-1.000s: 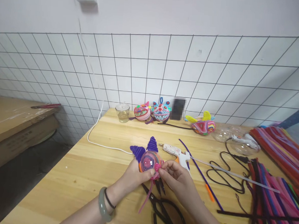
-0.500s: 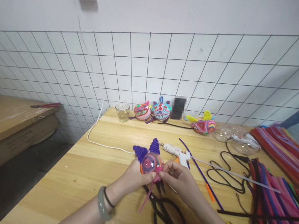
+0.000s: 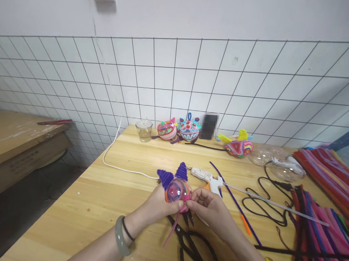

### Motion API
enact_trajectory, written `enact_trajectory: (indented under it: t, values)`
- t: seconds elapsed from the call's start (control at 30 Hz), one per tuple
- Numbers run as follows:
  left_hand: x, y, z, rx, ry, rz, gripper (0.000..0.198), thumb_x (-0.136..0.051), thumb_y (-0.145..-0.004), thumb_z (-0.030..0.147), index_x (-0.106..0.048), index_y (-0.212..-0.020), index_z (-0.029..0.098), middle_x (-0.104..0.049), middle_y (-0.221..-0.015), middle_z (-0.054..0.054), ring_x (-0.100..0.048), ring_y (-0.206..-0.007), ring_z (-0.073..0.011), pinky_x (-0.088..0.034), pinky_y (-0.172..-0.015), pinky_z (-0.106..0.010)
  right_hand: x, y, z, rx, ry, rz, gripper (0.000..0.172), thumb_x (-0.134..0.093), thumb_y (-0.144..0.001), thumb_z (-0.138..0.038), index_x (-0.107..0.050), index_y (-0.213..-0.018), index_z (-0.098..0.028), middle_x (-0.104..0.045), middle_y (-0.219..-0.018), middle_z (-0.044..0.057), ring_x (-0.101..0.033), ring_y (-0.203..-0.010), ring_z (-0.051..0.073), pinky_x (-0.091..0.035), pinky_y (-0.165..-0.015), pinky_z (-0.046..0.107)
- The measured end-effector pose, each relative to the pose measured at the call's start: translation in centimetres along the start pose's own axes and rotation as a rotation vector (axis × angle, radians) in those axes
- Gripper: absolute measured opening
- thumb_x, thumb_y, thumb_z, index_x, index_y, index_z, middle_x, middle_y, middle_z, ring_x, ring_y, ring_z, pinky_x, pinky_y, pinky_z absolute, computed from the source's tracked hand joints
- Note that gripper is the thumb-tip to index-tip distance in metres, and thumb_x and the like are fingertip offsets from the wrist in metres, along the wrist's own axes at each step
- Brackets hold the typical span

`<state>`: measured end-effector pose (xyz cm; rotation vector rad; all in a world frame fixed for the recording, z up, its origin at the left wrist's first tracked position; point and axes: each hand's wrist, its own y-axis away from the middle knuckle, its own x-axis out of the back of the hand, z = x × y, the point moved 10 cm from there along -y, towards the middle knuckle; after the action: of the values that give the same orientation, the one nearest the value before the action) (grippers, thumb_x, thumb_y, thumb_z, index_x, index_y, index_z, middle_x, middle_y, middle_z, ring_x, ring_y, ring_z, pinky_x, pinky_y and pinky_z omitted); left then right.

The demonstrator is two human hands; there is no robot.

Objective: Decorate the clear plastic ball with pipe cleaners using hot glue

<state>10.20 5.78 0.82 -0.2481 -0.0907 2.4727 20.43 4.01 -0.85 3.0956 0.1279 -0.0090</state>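
Note:
My left hand [image 3: 156, 205] is wrapped round a clear plastic ball [image 3: 176, 190] with coiled pink, purple and orange pipe cleaner on it. Two purple pipe-cleaner ears [image 3: 181, 172] stand up from its top. At the ball's lower right, my right hand [image 3: 207, 205] pinches a pink pipe cleaner [image 3: 171, 230] between thumb and forefinger, and its loose end hangs below. The left thumb presses close to the same spot. Under the hands lie black-handled scissors [image 3: 195, 246], partly covered. A white glue gun [image 3: 204, 176] rests just beyond the right hand.
Decorated balls [image 3: 189, 130] stand along the wall beside a glass cup [image 3: 144, 130] and a dark pixelated block [image 3: 209, 126]. Clear plastic shells [image 3: 287, 169], a black cord [image 3: 264, 212] and bundled pipe cleaners [image 3: 324, 238] lie to the right. A white cable [image 3: 124, 169] crosses the left side.

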Motion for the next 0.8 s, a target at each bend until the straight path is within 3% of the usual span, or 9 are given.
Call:
enact_trajectory:
  t: [0.5, 0.8]
  values:
    - [0.30, 0.05, -0.33, -0.003, -0.080, 0.030, 0.025, -0.070, -0.073, 0.026, -0.062, -0.094, 0.015, -0.063, -0.084, -0.004, -0.058, -0.076, -0.0162, -0.048, -0.071, -0.027, -0.15, -0.06, 0.14, -0.006, -0.023, 0.006, 0.042, -0.080, -0.060, -0.055, -0.057, -0.063, -0.019, -0.062, -0.057, -0.002, -0.058, -0.054, 0.013, -0.048, -0.055, 0.026]
    - [0.71, 0.06, -0.29, -0.014, -0.060, 0.061, 0.033, -0.071, -0.072, 0.031, -0.061, -0.099, 0.014, -0.064, -0.091, -0.007, -0.060, -0.082, -0.0185, -0.048, -0.075, -0.029, 0.06, -0.17, 0.02, 0.011, -0.016, 0.001, 0.042, -0.078, -0.062, -0.055, -0.060, -0.064, -0.018, -0.063, -0.058, -0.001, -0.058, -0.054, 0.013, -0.048, -0.056, 0.026]
